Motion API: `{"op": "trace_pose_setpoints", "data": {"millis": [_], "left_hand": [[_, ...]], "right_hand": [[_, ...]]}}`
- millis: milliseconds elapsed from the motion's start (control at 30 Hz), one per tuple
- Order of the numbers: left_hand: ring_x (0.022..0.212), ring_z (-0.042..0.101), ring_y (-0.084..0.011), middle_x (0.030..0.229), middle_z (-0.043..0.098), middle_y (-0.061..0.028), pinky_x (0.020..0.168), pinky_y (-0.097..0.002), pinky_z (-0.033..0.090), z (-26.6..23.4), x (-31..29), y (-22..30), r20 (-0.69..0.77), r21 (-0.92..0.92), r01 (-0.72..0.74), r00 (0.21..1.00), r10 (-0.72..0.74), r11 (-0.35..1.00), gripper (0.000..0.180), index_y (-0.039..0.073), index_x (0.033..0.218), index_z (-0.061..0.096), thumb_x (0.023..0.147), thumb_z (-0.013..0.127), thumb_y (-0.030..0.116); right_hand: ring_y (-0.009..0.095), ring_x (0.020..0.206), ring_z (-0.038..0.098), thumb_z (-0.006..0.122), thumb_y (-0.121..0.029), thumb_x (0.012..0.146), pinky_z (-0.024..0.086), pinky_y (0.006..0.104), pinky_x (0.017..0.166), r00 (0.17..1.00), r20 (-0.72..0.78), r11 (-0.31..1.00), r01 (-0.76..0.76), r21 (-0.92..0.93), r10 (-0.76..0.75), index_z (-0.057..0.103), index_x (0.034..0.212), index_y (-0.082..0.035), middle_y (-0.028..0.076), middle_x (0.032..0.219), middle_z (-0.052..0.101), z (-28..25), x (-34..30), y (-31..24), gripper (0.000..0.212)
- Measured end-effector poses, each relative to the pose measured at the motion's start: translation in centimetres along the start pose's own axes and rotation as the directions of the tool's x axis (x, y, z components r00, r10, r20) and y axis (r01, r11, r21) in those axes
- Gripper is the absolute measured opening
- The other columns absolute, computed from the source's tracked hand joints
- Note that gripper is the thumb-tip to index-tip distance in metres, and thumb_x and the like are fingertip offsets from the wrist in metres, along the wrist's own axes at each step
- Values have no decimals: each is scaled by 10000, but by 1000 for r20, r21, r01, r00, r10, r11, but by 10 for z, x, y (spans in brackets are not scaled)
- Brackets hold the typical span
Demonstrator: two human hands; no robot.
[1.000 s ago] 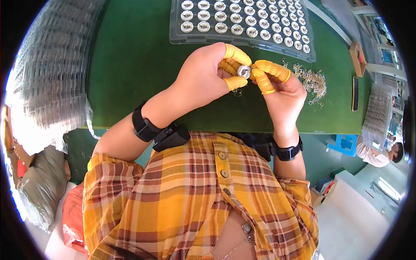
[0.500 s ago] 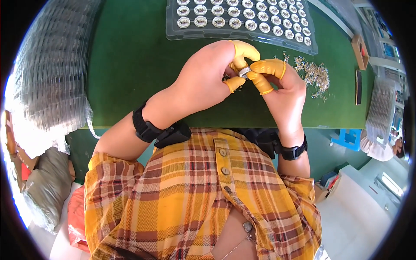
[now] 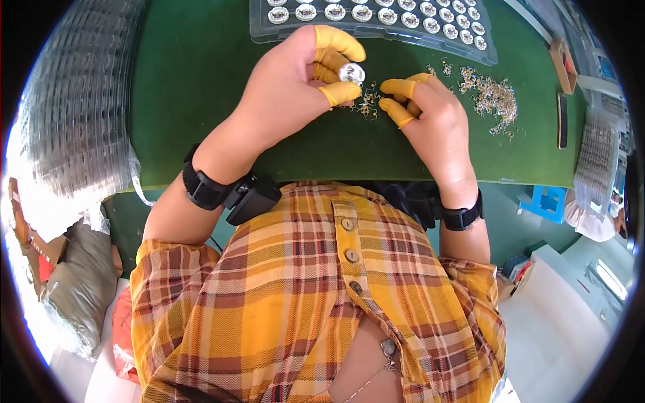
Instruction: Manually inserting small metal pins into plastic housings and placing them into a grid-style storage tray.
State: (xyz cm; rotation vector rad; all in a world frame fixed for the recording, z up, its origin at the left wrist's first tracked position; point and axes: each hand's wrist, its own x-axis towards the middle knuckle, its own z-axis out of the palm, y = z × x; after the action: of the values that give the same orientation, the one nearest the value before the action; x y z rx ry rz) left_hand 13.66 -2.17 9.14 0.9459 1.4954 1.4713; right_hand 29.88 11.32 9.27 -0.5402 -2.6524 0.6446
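Held by yellow-cotted fingertips, a small round white-and-silver part [image 3: 351,73] sits in my left hand [image 3: 295,84], its face with dark detail turned up. My right hand [image 3: 433,107] is just to the right, its yellow-cotted thumb and forefinger a little apart with nothing visible between them. Between the hands, a small cluster of tiny wire-legged components [image 3: 367,106] lies on the green tabletop [image 3: 309,151], close to the right fingertips. Partly hidden, some of the cluster lies behind the left thumb.
A clear plastic tray [image 3: 376,35] with rows of similar round parts stands at the back. Right of my right hand is a larger heap of wire-legged components [image 3: 496,102]. Tall stacked clear trays [image 3: 87,101] rise at the left. A cardboard box [image 3: 563,66] and black bar [image 3: 562,121] lie right.
The hands have moved apart, my right hand letting go of the round part. My left hand has shifted left and away, turning the part face up. The component cluster between them now shows.
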Motion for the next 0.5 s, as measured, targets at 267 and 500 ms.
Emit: {"op": "trace_pose_setpoints", "data": {"millis": [267, 500], "left_hand": [[856, 564, -69, 1023, 602, -12, 737, -222, 499, 9, 9, -2, 55, 68, -31, 998, 27, 997, 320, 36, 1115, 579, 816, 660, -45], [854, 560, -67, 1037, 601, -10, 723, -219, 496, 12, 10, -3, 42, 65, -10, 999, 7, 998, 308, 36, 1112, 583, 822, 662, -32]], "right_hand": [[138, 629, 643, 715, -38, 773, 501, 241, 590, 962, 34, 882, -263, 392, 272, 687, 899, -38, 80, 810, 678, -3, -2, 11, 129], [164, 652, 643, 670, 6, 789, 510, 264, 593, 980, -44, 955, -177, 240, 192, 675, 1044, -65, 93, 845, 681, -8, 2, 20, 265]]}}
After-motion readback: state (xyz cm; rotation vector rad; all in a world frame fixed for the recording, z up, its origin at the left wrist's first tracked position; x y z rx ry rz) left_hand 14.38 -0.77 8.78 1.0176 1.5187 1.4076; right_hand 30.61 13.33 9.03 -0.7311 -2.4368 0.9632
